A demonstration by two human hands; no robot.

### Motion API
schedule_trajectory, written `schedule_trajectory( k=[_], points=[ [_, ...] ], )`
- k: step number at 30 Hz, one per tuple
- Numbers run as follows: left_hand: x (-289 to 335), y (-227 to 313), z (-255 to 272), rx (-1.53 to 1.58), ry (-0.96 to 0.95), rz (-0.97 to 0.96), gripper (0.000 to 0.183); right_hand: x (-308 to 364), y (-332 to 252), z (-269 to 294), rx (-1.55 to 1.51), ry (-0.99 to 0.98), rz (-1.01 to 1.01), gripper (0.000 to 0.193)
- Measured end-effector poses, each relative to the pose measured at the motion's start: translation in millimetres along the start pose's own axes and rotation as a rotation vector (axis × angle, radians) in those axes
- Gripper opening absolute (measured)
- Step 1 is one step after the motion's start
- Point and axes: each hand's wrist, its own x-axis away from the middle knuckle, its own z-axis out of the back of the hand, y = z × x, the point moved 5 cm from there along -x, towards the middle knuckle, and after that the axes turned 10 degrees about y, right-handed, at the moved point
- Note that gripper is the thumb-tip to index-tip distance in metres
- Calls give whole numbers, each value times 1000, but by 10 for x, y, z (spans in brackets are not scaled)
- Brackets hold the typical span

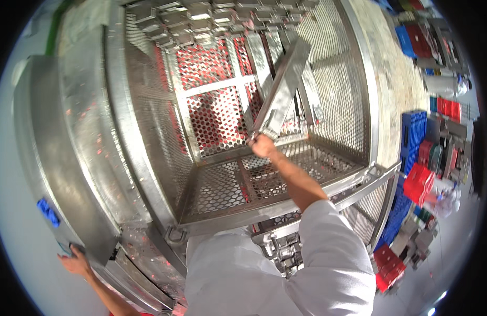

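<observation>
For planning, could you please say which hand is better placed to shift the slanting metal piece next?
Probably the right hand: it holds the slanting metal piece; the left hand is outside the cage.

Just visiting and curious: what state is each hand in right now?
Left hand: at the metal panel's near end; open or closed cannot be told.
Right hand: closed, holding the end of a long metal piece.

The elongated grey metal bar (283, 84) — straight-edged, box-like and shiny — is held at its near end and slants inside the perforated metal cage (338, 89), far end toward the upper right, crossing in front of other metal strips (260, 60).
</observation>
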Motion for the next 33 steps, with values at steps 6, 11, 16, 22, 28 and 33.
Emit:
schedule_trajectory(
  k=[6, 11, 16, 22, 28, 33],
  points=[
    [343, 271, 1491, 368, 107, 14, 73, 1425, -1262, 128, 116, -227, 74, 69],
    [1367, -562, 1741, 549, -77, 445, 63, 1558, -938, 97, 63, -19, 170, 65],
    [2476, -1410, 1708, 489, -121, 669, 58, 1669, -1256, 175, 30, -268, 4, 46],
    [3297, -2103, 1986, 562, -77, 807, 46, 2949, -4034, 928, 389, -185, 561, 36],
    [3859, -2109, 1729, 1097, 68, 1039, 27, 5372, -6168, 1148, 780, 347, 1208, 54],
    [2840, -1307, 1386, 2162, -22, 1231, 35, 7307, -6586, -394, 931, 173, 1986, 40]
  ],
)
